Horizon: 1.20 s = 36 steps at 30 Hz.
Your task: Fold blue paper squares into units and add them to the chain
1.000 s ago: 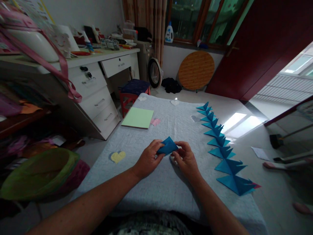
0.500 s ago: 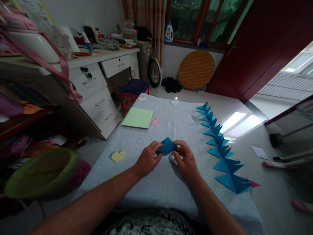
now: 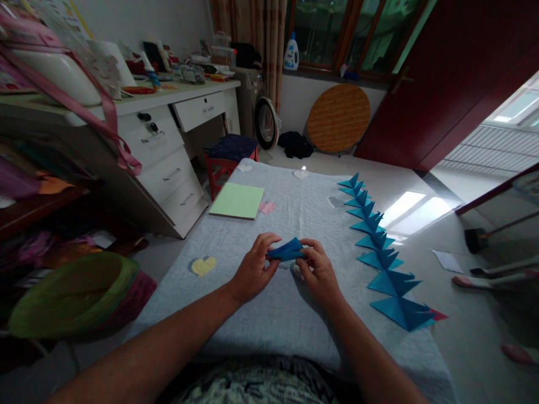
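Above the middle of the cloth-covered table (image 3: 236,314), a folded piece of blue paper (image 3: 287,250) is held between my two hands. My left hand (image 3: 255,268) pinches its left end between thumb and fingers. On the other side, my right hand (image 3: 319,271) grips the right end the same way. The paper is a narrow, layered shape seen nearly edge-on. Along the table's right side runs a row of several blue folded-paper figures (image 3: 381,259) with pointed wings. A stack of light green square paper (image 3: 238,200) lies at the far left of the table.
A red stool (image 3: 217,171) with a dark cushion stands past the table's far left corner. Left of the table are a white desk (image 3: 155,163) with drawers and a green-rimmed bin (image 3: 76,294). A person's feet (image 3: 520,353) show at the right edge.
The blue paper has turned in my fingers, from a broad diamond face to a narrower, edge-on shape. My left hand's fingers have shifted on it; the right hand has hardly moved.
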Tool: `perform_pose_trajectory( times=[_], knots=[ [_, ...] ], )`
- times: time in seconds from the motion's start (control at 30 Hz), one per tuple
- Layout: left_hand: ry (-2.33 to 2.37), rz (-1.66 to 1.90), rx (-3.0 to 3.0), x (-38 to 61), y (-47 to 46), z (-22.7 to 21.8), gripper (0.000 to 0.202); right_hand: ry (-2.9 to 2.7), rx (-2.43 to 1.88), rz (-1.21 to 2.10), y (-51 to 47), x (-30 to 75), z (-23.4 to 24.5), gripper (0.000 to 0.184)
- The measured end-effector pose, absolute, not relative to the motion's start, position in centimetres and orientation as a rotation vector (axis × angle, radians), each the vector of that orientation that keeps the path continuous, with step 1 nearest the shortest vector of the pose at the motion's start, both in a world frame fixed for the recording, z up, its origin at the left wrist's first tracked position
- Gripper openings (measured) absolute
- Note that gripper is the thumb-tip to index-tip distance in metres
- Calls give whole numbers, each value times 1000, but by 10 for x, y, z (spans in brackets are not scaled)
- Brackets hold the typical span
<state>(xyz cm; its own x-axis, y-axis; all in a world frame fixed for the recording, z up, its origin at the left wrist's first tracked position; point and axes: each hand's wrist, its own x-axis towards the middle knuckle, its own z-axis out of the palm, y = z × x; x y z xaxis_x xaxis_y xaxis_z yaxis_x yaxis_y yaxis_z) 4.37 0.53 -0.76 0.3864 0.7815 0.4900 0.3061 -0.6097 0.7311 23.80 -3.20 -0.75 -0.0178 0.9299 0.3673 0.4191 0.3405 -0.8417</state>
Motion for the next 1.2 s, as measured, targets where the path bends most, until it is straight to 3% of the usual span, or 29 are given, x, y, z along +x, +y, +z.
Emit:
perform_pose_trajectory(
  times=[0.53, 0.67, 1.03, 1.2],
  knots=[
    [885, 976, 2160, 39, 8, -1, 25, -1687, -1204, 628, -34, 236, -5, 12],
    [819, 962, 2142, 39, 11, 3, 12, -1713, -1178, 587, -35, 236, -5, 15],
    [871, 1126, 2156, 36, 10, 0, 18, -1561, -1207, 498, -38, 235, -2, 23],
    [890, 1160, 2180, 36, 9, 2, 16, -1421, -1276, 494, -37, 236, -3, 11]
  ],
)
